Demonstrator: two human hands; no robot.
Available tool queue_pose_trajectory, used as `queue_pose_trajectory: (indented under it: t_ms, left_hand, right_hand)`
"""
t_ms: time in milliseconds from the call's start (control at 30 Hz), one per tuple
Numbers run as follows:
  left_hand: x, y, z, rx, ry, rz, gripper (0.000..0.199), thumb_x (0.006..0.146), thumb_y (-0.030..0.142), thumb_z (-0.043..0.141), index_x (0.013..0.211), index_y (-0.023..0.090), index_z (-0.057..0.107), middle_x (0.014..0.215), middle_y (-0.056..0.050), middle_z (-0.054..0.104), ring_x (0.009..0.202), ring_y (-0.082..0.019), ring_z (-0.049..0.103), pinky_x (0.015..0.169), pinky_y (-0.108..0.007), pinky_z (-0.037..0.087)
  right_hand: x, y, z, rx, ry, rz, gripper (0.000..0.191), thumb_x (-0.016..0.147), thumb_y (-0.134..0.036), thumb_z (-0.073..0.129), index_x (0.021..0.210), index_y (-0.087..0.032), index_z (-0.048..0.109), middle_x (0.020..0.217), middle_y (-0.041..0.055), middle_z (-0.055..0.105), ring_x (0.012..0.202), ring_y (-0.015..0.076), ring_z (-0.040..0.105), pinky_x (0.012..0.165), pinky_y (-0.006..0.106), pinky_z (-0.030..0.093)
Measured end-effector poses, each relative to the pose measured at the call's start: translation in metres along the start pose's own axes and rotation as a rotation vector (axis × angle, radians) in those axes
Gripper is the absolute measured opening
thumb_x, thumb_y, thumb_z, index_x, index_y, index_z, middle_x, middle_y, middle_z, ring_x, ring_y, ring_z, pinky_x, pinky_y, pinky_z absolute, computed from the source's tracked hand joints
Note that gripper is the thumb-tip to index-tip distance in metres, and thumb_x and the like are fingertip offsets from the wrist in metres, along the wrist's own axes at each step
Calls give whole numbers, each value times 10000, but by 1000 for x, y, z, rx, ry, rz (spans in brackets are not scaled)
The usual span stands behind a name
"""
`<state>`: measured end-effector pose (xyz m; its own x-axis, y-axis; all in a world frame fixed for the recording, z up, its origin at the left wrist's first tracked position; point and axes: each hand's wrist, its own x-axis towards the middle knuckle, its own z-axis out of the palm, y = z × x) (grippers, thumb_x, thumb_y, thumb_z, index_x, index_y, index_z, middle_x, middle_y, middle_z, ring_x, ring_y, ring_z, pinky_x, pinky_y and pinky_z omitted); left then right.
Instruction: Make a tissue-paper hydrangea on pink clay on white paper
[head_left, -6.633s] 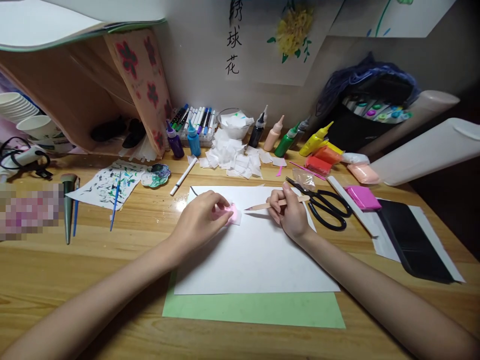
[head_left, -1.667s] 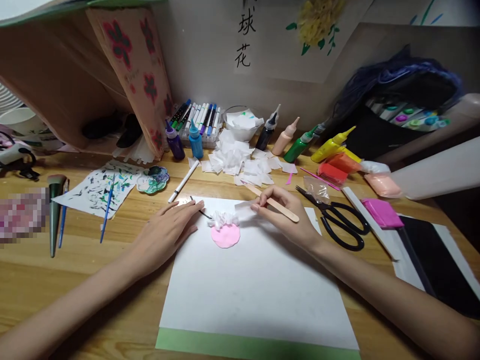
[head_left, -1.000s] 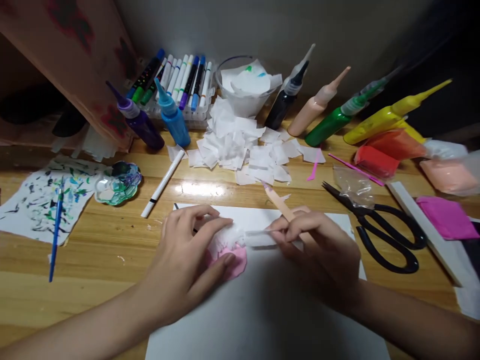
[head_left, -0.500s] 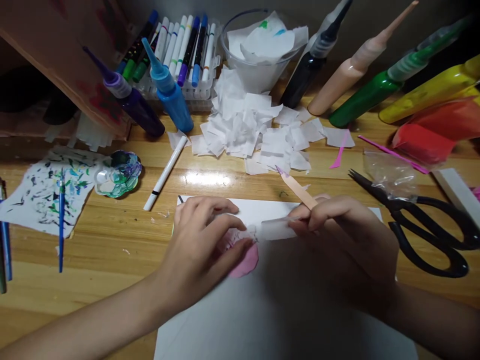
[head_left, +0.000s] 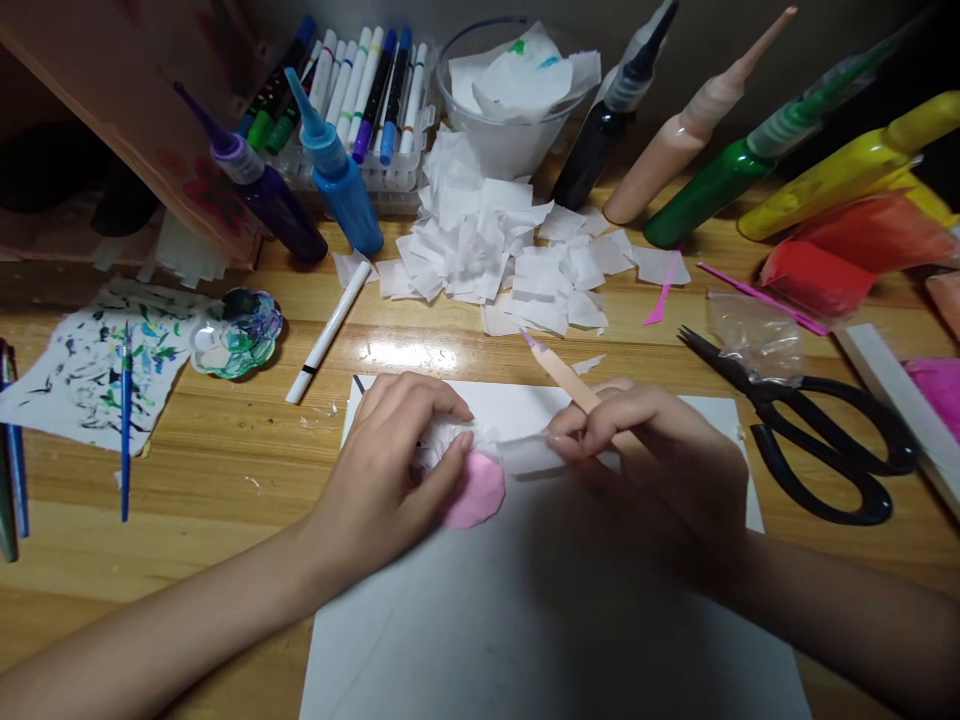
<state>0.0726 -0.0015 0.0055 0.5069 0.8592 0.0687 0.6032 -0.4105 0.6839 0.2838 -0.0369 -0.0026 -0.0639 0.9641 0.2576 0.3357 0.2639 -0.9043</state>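
My left hand [head_left: 397, 450] rests on a large white sheet [head_left: 600, 620], its fingers curled and closed round crumpled white tissue paper [head_left: 442, 440]. The thumb lies along the upper edge of a flat pink round piece [head_left: 478, 492], which is partly covered by the hand and tissue. My right hand [head_left: 645, 440] is closed on a flat wooden stick [head_left: 566, 375] with a purple-stained pointed tip aimed up and left. The same fingers pinch a translucent white paper strip [head_left: 529, 455], whose left end reaches the crumpled tissue.
Loose white paper squares [head_left: 480, 250] are heaped behind the sheet. Black scissors [head_left: 810, 430] lie right; a capped white marker [head_left: 326, 335], paint palette [head_left: 240, 335] and brush [head_left: 125, 430] lie left. Upright paint bottles [head_left: 345, 190], a marker case [head_left: 375, 180] and a plastic cup [head_left: 502, 140] line the back.
My left fingers have drawn together over the crumpled tissue, and more of the pink piece shows. My right hand, with stick and strip, has shifted slightly left. The whole view has shifted a little.
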Motion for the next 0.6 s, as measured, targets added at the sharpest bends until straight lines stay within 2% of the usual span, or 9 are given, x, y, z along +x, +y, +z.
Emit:
queue_pose_trajectory:
  t_ms: [167, 267, 367, 433, 533, 600]
  left_hand:
    - [-1, 0, -4, -26, 35, 51, 70, 876, 197, 512, 935, 191, 550, 961, -46, 594, 953, -186, 506, 829, -345, 396]
    - [-5, 2, -8, -21, 52, 145, 73, 867, 240, 522, 879, 185, 568, 972, -57, 582, 963, -200, 498, 837, -367, 377]
    - [-12, 4, -8, 71, 65, 239, 114, 812, 302, 598, 817, 189, 589, 987, -60, 584, 948, -221, 489, 817, -386, 347]
    - [-15, 4, -6, 145, 95, 270, 87, 804, 278, 606, 800, 192, 596, 990, -57, 598, 946, -224, 485, 816, -391, 329]
    - [-17, 4, -3, 211, 124, 261, 55, 828, 225, 570, 799, 189, 598, 999, -58, 612, 962, -223, 482, 830, -396, 313]
    - [-17, 4, -2, 237, 130, 242, 69, 834, 229, 563, 788, 188, 595, 1017, -57, 615, 981, -227, 477, 841, -403, 299]
  right_hand:
    - [-2, -1, 5, -21, -129, -230, 191, 767, -48, 618, 763, -225, 547, 728, -5, 687, 668, 143, 588, 626, 277, 487]
    - [-4, -2, 9, -99, -127, -315, 190, 769, -44, 611, 764, -221, 541, 721, 3, 681, 682, 148, 588, 631, 274, 494]
    - [-3, -2, 13, -160, -89, -352, 177, 776, -60, 610, 770, -221, 535, 697, 12, 658, 678, 155, 584, 613, 276, 497]
    - [-1, -3, 14, -179, -108, -358, 153, 792, -79, 600, 780, -218, 538, 697, 17, 649, 679, 155, 582, 614, 281, 498]
    - [1, -5, 13, -211, -129, -359, 98, 814, -140, 614, 790, -207, 547, 710, 24, 652, 678, 154, 578, 627, 292, 491]
    - [0, -5, 10, -199, -97, -367, 68, 842, -173, 590, 790, -204, 558, 712, 27, 658, 673, 155, 569, 628, 299, 479]
